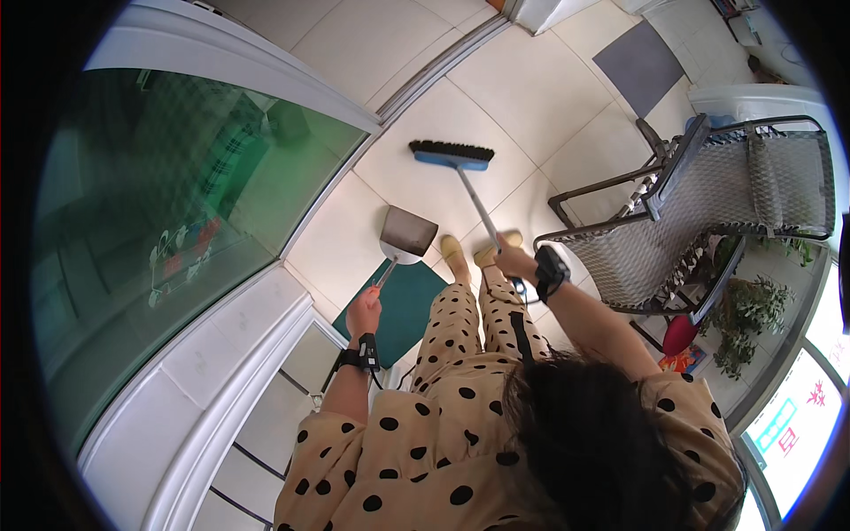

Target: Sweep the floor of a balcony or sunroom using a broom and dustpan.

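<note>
My left hand [364,310] grips the handle of a long-handled metal dustpan [408,232], whose pan lies over the tiles beside the far edge of a green mat [397,312]. In my right hand [514,257] is the metal pole of a broom. The broom head [452,156], blue with dark bristles, is on or just above the tiled floor [491,99], beyond the dustpan and my feet. Pan and broom head are apart. Both wrists wear black strapped devices with cables.
A folding lounge chair [704,206] stands at the right, with a potted plant [747,318] beside it. Green-tinted glass [199,186] and a white sill [199,372] run along the left. A metal door track [438,66] crosses the floor ahead; a grey mat [639,68] lies far right.
</note>
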Available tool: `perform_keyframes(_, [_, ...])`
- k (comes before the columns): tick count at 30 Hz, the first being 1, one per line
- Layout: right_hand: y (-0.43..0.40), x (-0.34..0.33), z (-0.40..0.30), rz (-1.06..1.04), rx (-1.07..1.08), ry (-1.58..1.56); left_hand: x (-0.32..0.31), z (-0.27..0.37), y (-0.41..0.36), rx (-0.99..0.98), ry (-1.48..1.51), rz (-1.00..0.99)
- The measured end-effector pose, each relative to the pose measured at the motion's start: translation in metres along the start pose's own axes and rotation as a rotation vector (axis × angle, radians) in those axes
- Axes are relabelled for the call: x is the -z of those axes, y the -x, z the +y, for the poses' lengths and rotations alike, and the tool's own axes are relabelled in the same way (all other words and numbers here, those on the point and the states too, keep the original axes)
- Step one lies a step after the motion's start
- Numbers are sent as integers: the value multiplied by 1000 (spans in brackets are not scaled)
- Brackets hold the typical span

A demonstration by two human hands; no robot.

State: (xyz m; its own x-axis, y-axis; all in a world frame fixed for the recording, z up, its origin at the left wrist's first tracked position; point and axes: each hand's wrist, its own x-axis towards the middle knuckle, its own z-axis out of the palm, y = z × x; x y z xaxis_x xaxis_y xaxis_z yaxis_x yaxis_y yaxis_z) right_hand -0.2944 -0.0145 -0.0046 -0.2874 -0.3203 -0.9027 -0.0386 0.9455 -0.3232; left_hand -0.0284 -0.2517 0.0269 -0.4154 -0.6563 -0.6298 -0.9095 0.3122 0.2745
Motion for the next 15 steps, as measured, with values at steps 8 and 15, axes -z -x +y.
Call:
perform_keyframes(8, [93, -46, 28, -239, 65, -93, 4, -1, -3, 72, -53, -60])
perform_keyframes(15, [131, 39, 59, -167, -206, -632, 36, -23, -13, -113, -97, -85])
